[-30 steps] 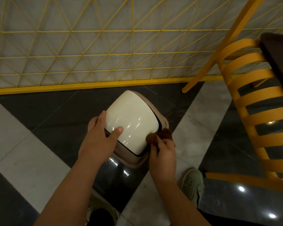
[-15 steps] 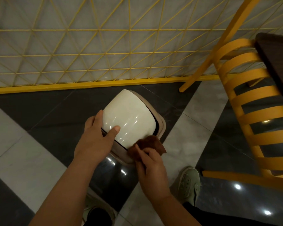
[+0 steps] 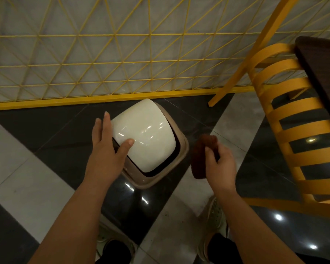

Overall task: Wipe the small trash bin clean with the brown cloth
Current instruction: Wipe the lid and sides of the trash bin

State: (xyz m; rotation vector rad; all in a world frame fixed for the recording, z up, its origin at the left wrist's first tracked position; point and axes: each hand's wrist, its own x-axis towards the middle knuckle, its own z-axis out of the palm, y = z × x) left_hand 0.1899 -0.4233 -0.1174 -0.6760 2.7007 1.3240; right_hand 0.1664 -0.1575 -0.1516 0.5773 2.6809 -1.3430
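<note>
Now trash bin (image 3: 145, 138), lid (image 3: 141, 128) closed.

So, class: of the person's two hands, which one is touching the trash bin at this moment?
The left hand: its thumb rests on the small trash bin's white lid, fingers straight along its side. The right hand holds the brown cloth beside the bin, clear of it.

Cream-lidded bin (image 3: 147, 138) on floor; brown cloth (image 3: 202, 155) beside
</note>
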